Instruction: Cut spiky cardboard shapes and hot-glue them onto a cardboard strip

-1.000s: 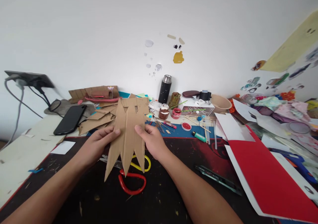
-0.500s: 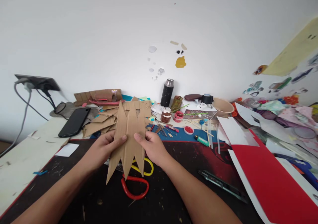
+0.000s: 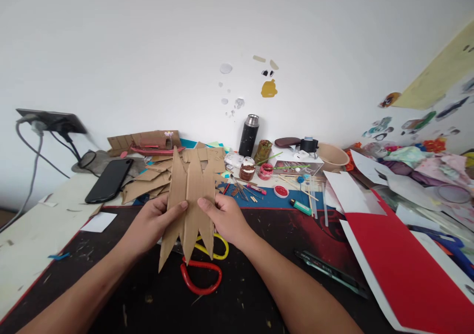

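Between both hands is a piece of brown cardboard point(image 3: 192, 190) cut into long pointed tips at its top and bottom ends. My left hand point(image 3: 153, 220) grips its left edge, thumb on the front face and fingers behind. On the right edge, my right hand point(image 3: 224, 218) pinches it the same way. The cardboard is held up over the dark mat point(image 3: 259, 274). Beneath it lie scissors point(image 3: 202, 277) with one red and one yellow handle loop; the cardboard hides most of their blades.
Cardboard scraps point(image 3: 148, 181) pile up behind on the left, near a black phone point(image 3: 109, 181). A black flask point(image 3: 249, 136) and paint jars point(image 3: 247, 169) stand by the wall. To the right lie a utility knife point(image 3: 329, 272), a green lighter point(image 3: 300, 206) and red paper point(image 3: 407, 270).
The cardboard has shifted very slightly left and tilted a little in my hands. Both hands keep their grip, and the camera view has moved a little.
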`<action>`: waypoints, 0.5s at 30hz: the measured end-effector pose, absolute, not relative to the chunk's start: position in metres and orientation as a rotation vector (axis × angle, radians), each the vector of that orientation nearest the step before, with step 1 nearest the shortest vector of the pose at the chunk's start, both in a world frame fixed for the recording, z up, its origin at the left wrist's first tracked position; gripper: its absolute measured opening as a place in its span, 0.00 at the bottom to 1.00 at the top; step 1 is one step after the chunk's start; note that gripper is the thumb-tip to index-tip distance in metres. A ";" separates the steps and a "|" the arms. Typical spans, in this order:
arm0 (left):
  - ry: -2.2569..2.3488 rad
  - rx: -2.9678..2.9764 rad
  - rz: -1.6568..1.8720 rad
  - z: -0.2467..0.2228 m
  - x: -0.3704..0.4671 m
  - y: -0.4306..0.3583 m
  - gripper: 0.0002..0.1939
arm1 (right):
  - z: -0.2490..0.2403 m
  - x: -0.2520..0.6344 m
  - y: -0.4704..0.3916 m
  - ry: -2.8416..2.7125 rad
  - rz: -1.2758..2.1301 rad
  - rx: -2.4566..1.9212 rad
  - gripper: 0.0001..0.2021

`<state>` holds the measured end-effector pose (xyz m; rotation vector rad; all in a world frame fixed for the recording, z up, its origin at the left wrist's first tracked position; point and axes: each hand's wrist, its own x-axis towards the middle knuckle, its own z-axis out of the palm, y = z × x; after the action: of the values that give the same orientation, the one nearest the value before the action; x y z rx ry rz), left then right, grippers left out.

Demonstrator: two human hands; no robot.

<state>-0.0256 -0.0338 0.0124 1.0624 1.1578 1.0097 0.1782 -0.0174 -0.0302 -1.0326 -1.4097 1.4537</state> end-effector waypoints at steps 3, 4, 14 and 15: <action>1.182 1.028 0.984 0.012 -0.026 -0.035 0.29 | -0.026 0.177 -0.020 -1.428 1.410 -1.033 0.29; 1.188 1.018 0.977 0.012 -0.026 -0.035 0.30 | -0.025 0.177 -0.021 -1.430 1.398 -1.039 0.29; 1.188 0.972 0.968 0.017 -0.027 -0.032 0.32 | -0.023 0.177 -0.022 -1.458 1.437 -1.010 0.27; 1.191 0.968 0.966 0.017 -0.027 -0.033 0.32 | -0.023 0.177 -0.022 -1.494 1.391 -1.034 0.27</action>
<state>-0.0265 -0.0326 0.0168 0.9681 1.1907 0.9659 0.1773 -0.0219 -0.0230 -1.0337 -1.4936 1.3905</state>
